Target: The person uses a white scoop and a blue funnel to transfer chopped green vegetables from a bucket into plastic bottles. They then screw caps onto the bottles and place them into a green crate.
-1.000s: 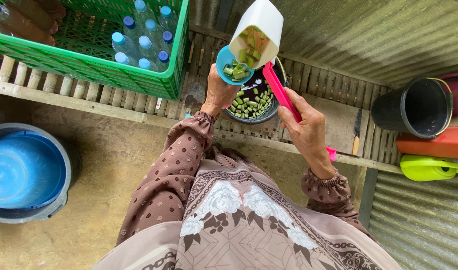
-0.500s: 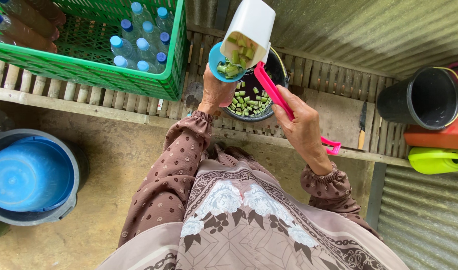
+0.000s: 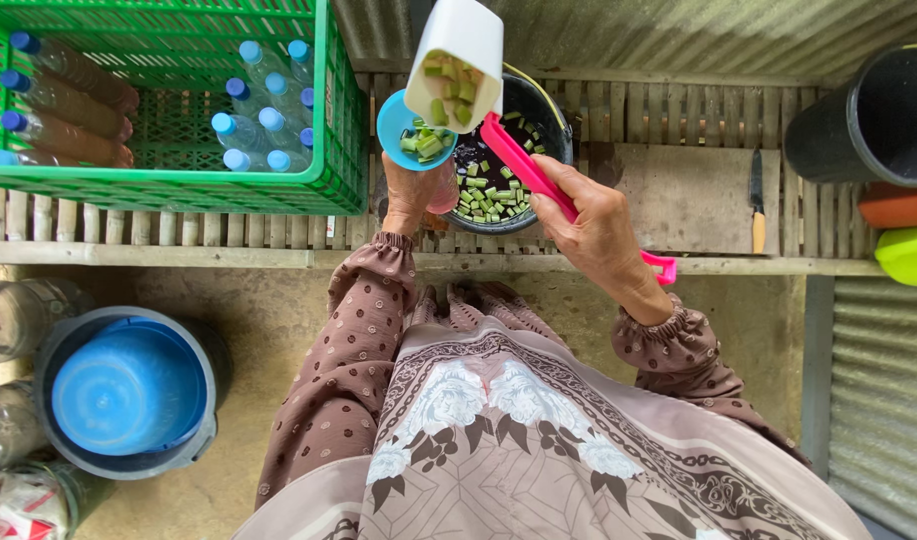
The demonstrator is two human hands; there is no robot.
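Right hand closed around pink handle of white scoop, tilted at top centre, green pieces inside. Left hand wrapped around bottle below blue funnel, just under scoop's mouth. Dark pot behind; green crate upper left.

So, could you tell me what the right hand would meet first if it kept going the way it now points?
Probably the black pot of chopped green pieces: the right hand, holding the pink-handled scoop, points towards it, though depth is unclear.
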